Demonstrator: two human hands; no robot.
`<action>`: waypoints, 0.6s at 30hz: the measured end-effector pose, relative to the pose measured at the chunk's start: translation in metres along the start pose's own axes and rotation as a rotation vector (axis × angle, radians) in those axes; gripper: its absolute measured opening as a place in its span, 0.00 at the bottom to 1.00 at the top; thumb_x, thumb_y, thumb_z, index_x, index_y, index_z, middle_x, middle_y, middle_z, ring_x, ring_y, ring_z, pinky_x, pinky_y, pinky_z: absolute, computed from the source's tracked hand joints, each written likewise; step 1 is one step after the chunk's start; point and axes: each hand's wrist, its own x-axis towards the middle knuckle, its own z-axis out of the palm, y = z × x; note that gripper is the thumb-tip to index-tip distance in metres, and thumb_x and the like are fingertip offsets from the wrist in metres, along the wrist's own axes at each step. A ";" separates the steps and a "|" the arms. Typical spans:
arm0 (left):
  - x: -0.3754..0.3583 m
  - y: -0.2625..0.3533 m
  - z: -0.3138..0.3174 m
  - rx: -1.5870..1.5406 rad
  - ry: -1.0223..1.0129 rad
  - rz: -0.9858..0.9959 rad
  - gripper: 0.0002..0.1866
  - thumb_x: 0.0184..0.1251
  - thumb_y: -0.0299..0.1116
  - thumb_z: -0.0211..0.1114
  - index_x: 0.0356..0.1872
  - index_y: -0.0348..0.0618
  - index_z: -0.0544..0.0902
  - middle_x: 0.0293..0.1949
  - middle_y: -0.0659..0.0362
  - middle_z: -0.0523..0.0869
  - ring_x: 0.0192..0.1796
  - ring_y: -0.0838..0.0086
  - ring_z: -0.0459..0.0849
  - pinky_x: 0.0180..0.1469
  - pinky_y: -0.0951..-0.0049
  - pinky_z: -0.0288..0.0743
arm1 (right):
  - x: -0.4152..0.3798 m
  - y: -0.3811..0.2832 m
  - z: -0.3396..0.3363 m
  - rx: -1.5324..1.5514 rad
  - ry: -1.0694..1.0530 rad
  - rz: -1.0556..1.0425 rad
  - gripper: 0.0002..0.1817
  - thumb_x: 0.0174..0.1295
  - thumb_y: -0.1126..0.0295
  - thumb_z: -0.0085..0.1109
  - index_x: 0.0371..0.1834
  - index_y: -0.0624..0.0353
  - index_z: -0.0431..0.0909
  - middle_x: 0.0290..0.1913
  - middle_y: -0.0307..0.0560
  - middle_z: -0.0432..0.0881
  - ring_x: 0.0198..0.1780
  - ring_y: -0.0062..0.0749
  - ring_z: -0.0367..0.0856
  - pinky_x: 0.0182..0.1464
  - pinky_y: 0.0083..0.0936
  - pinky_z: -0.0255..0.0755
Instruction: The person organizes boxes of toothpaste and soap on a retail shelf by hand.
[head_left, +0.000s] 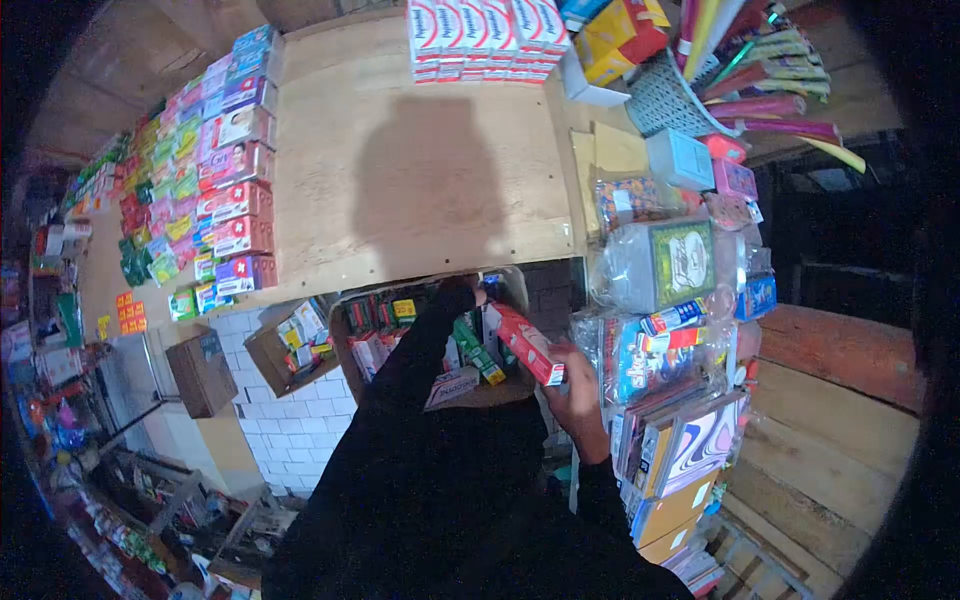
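My right hand (578, 395) is closed around the near end of a long red-and-white box (525, 345), which looks like a toothpaste box. It is tilted over an open cardboard carton (515, 285). My left hand (479, 297) reaches into the carton at the box's far end; its fingers are mostly hidden by the dark sleeve. Inside the carton lie a green box (468, 345) with a yellow end, a white box (452, 387) and several red and green packs (372, 330).
Beyond the carton is a wooden shelf board (330, 130) with stacked Pepsodent boxes (485, 35) at the back. Rows of soap-like boxes (240, 200) line its left. Right are a woven basket (668, 95), a clear-wrapped tin (675, 262) and notebooks (700, 440). A smaller carton (265, 350) sits left.
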 end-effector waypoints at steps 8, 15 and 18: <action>-0.006 -0.017 0.004 0.006 -0.243 -0.010 0.31 0.56 0.59 0.61 0.44 0.37 0.80 0.38 0.46 0.85 0.38 0.53 0.83 0.49 0.51 0.76 | -0.010 0.006 -0.022 0.216 0.126 0.403 0.23 0.54 0.75 0.71 0.50 0.64 0.71 0.41 0.50 0.81 0.43 0.28 0.81 0.48 0.27 0.75; -0.058 0.057 -0.031 0.013 -0.266 -0.295 0.40 0.41 0.63 0.69 0.44 0.34 0.83 0.42 0.41 0.85 0.49 0.54 0.85 0.52 0.54 0.80 | -0.016 -0.003 -0.017 0.132 0.074 0.332 0.22 0.52 0.74 0.73 0.49 0.63 0.73 0.40 0.49 0.83 0.42 0.32 0.84 0.46 0.28 0.77; -0.064 0.052 0.032 0.002 -0.030 -0.367 0.47 0.41 0.56 0.71 0.59 0.31 0.69 0.51 0.35 0.79 0.54 0.50 0.81 0.57 0.54 0.77 | -0.017 -0.014 -0.013 0.086 0.081 0.272 0.21 0.50 0.74 0.74 0.46 0.63 0.75 0.38 0.49 0.84 0.40 0.34 0.85 0.44 0.29 0.78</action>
